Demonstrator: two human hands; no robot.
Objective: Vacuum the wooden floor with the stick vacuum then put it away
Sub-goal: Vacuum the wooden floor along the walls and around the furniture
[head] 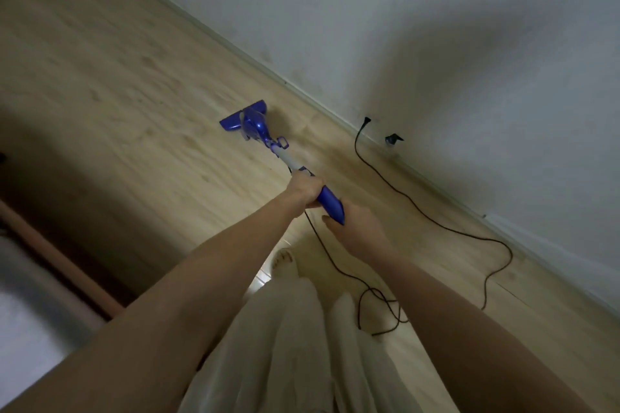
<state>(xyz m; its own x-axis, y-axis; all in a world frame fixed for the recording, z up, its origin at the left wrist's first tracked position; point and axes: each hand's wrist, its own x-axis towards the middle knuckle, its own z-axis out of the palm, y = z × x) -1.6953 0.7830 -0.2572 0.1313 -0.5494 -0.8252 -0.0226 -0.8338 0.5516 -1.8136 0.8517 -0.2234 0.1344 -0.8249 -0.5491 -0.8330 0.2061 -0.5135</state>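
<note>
While you hold the stick vacuum (268,141) out ahead of you, your left hand (307,188) makes the forward grip, fingers closed fully around the top of the pale tube where it meets the blue handle (330,201). Your right hand (355,228) sits just behind, at the handle's rear end; its fingers curl under and around the end, though the blur makes it hard to say how tightly. Two hands spaced along the handle probably give you a steering point in front and a pushing point behind.

Beyond your hands, the tube slopes down and away to the blue floor head (243,119), which lies flat on the wooden floor (117,77), near the skirting board but not touching it. That low angle looks meant to keep the head seated on the boards during a stroke.

A black power cord (436,221) leaves the handle, drops past your bare foot (283,261), loops loosely on the floor to your right, then runs along to a plug (365,121) at the base of the white wall (402,27). The slack lies off to the side of the head's path, which looks deliberate. Vacuuming appears to be under way; putting away is not yet begun.
</note>
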